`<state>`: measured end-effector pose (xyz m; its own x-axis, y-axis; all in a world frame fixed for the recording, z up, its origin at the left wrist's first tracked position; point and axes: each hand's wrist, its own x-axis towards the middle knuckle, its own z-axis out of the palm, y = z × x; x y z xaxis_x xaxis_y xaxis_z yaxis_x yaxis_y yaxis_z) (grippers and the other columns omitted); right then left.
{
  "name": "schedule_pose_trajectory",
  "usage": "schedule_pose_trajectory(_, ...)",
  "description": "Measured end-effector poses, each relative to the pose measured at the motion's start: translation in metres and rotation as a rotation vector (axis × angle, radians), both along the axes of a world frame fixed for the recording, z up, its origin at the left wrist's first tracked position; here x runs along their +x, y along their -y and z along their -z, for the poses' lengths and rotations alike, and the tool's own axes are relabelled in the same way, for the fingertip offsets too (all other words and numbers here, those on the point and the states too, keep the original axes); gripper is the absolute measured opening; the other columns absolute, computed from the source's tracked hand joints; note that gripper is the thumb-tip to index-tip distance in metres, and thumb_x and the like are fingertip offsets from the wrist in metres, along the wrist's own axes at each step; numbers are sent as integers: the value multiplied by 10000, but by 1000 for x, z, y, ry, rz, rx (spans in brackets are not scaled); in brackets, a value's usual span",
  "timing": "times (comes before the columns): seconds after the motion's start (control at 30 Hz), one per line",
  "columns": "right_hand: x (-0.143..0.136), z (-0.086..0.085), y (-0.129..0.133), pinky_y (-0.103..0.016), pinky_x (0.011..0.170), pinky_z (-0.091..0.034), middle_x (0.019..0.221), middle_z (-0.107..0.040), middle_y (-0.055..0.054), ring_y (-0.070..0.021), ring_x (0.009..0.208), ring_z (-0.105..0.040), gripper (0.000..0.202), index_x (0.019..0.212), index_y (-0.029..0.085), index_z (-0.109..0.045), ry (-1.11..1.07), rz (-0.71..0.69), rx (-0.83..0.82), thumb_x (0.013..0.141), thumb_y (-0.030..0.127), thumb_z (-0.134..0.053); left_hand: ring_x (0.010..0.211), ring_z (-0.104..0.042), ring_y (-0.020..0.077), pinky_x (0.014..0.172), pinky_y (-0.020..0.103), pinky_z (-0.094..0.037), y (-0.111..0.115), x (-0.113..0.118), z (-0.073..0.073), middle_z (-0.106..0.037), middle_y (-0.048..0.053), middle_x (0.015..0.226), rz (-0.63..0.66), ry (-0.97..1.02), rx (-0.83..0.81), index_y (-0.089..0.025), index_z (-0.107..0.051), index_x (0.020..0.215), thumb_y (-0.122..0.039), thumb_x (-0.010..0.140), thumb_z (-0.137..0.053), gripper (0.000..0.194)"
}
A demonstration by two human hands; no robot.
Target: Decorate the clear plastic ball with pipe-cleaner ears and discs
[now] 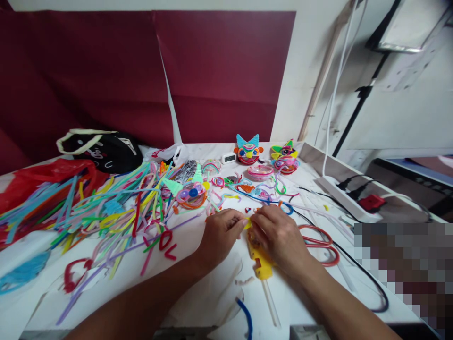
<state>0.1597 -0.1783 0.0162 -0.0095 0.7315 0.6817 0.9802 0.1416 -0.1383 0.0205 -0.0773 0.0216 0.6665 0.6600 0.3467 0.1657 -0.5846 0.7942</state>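
Over the middle of the white table, my left hand [223, 231] pinches a small yellow piece [247, 224] between thumb and fingertips. My right hand [281, 236] meets it from the other side, its fingers closed at the same piece. The piece is too small and too covered to show its kind. Beneath and beside my right hand lies a yellow hot glue gun [263, 270], partly hidden, with a clear glue stick [271, 304] out of its back end. Scissors with orange handles [331, 255] lie right of that hand. A blue pipe cleaner [245, 317] curves near the front edge.
Many coloured pipe cleaners [120, 208] heap up on the left beside a red plastic bag [88, 174]. Decorated animal-face crafts [248, 153] stand at the back. A white power strip [348, 198] lies at the right, with a black cable [354, 264] looping forward.
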Motion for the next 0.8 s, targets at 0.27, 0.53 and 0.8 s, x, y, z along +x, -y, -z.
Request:
schedule_pose_trajectory(0.27,-3,-2,-2,-235,574,-433,703,-638,-23,-132,632,-576,153,754,174,-655,-543,-92,32,855,134,-548,452,-518,97,477,200,-411,1,2,5,-557,-44,487,8,144,-228,-173,-649,749,-321,820,-618,166)
schedule_pose_trajectory(0.53,-5,-3,-6,-272,579,-437,699,-617,-22,-143,608,-556,162,737,177,-674,-976,-122,-75,799,317,-621,437,-509,88,469,195,-426,4,3,2,-560,-43,473,25,246,-321,-157,-639,738,-316,793,-647,169)
schedule_pose_trajectory(0.8,-1,-4,-8,-249,472,-423,577,-566,15,-124,483,-521,307,769,169,-635,-1153,-207,-235,799,474,-626,462,-538,87,501,198,-460,0,4,1,-595,-35,494,96,242,-487,-144,-630,757,-324,769,-675,185)
